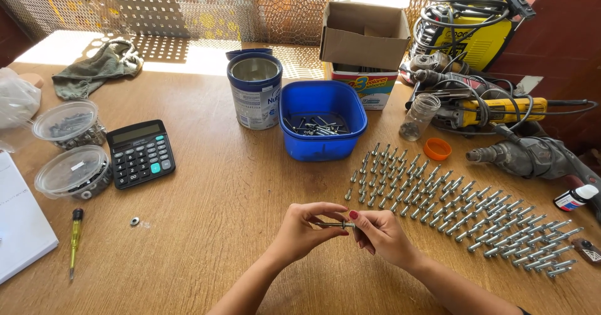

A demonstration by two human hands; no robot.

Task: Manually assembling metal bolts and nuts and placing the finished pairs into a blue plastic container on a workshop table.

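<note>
While the left hand point(300, 228) pinches one end of a long bolt point(335, 225) and the right hand point(382, 233) pinches the other, the bolt lies level between them, just above the wooden table point(219, 202) at the near middle. Fingers on both sides are closed on it, thumb against fingertips. To the right, rows of assembled bolts point(463, 211) lie close together; a careless elbow or wrist there could probably scatter them. Far of the hands sits a blue tub point(322, 127) of loose bolts, a tin can point(255, 89) on its left. A stray washer point(134, 221) lies near-left by a yellow screwdriver point(75, 240); if the pinch slackens, small parts may well roll off likewise.
</note>
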